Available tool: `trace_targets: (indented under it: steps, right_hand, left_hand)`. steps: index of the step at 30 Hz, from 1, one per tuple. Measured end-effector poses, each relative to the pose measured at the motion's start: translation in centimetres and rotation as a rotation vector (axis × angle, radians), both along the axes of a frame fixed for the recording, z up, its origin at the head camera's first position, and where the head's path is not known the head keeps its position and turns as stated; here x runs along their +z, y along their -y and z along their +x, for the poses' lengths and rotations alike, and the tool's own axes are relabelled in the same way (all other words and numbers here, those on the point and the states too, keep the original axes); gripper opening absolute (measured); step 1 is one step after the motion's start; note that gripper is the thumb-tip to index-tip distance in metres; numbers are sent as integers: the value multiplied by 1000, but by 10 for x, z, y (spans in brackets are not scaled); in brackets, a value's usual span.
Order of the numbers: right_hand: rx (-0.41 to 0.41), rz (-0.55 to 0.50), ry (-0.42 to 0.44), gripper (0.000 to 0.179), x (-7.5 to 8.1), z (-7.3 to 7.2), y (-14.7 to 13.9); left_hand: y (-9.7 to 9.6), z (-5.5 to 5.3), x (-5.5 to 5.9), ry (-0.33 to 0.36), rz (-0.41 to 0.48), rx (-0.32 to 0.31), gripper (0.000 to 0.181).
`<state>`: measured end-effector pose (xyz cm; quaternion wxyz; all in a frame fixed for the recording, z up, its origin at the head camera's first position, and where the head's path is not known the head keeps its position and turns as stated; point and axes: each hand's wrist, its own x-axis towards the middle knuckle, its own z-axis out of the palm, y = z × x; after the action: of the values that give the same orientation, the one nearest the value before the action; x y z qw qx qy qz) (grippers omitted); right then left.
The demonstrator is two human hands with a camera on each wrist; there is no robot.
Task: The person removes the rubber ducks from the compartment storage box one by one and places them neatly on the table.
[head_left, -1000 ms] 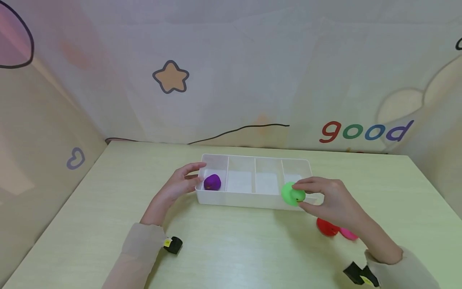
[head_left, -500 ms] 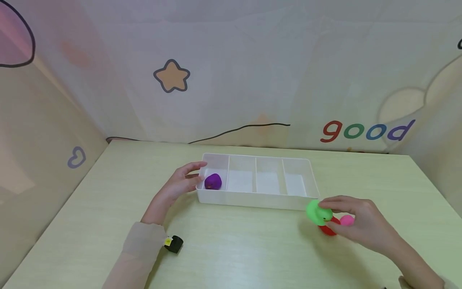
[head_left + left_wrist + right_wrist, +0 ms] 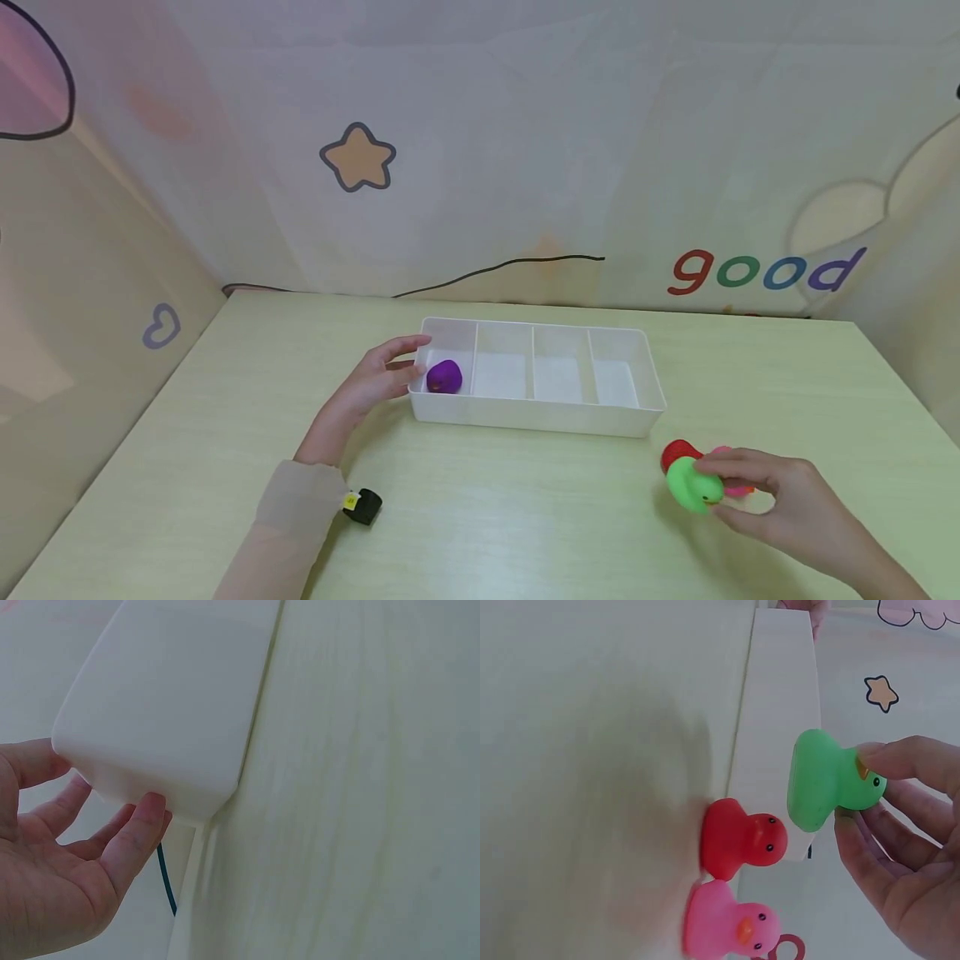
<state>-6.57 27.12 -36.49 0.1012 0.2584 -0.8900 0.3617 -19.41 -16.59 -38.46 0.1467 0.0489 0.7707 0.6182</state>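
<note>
A white tray (image 3: pixel 536 414) with a row of compartments stands on the table. My left hand (image 3: pixel 375 373) touches its left end, fingertips against the end wall in the left wrist view. A rounded purple toy (image 3: pixel 445 377) sits in the leftmost compartment. In my right hand (image 3: pixel 787 508) a green rubber duck (image 3: pixel 688 485) is pinched by the head between thumb and fingers, held above the table to the right of the tray. A red rubber duck (image 3: pixel 739 840) and a pink rubber duck (image 3: pixel 727 922) stand side by side below it; the right hand partly hides the pink one in the head view.
The pale wooden table (image 3: pixel 480 517) reaches back to a printed cloth wall (image 3: pixel 487 167) with a star and the word "good". A small black device (image 3: pixel 363 507) is on the left wrist.
My right hand has carried the green duck from over the tray's right end toward the right and nearer, beside the red and pink ducks. The left hand has stayed at the tray.
</note>
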Motion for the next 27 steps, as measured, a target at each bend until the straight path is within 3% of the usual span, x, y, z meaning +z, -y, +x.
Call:
trace_targets:
  steps: [9, 17, 27]
  right_hand:
    - [77, -57, 150, 45, -16, 9, -16]
    - [-11, 28, 525, 34, -19, 9, -24]
    - [58, 8, 464, 30, -28, 8, -27]
  left_hand:
    - [0, 0, 1, 9, 6, 8, 45]
    - [0, 0, 0, 9, 0, 6, 45]
    - [0, 0, 0, -3, 13, -2, 46]
